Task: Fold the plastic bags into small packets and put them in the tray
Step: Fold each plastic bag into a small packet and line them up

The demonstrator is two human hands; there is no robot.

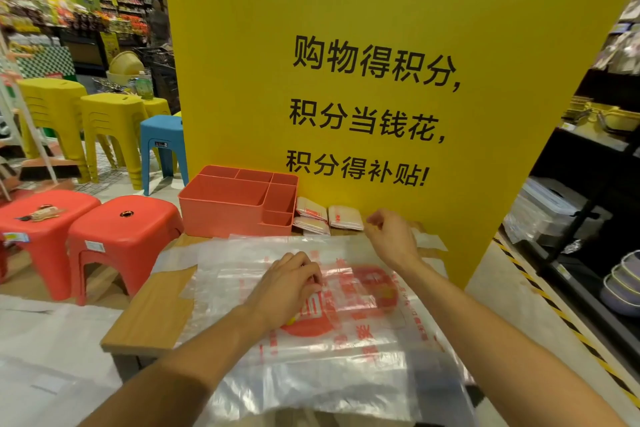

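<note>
A clear plastic bag [346,333] with red print lies spread flat over a small wooden table [156,315]. My left hand [287,288] rests on the bag's middle with its fingers curled, pinching the plastic. My right hand [391,236] hovers at the bag's far right edge, fingers loosely curled; what it holds I cannot make out. A coral tray [239,204] with several empty compartments stands at the table's far left. Three folded packets [325,218] lie beside the tray on its right.
A tall yellow sign board [381,80] rises directly behind the table. Red stools [121,236] stand at the left, yellow and blue ones farther back. More plastic bags [41,357] lie at lower left. Dark shelving [588,218] stands on the right.
</note>
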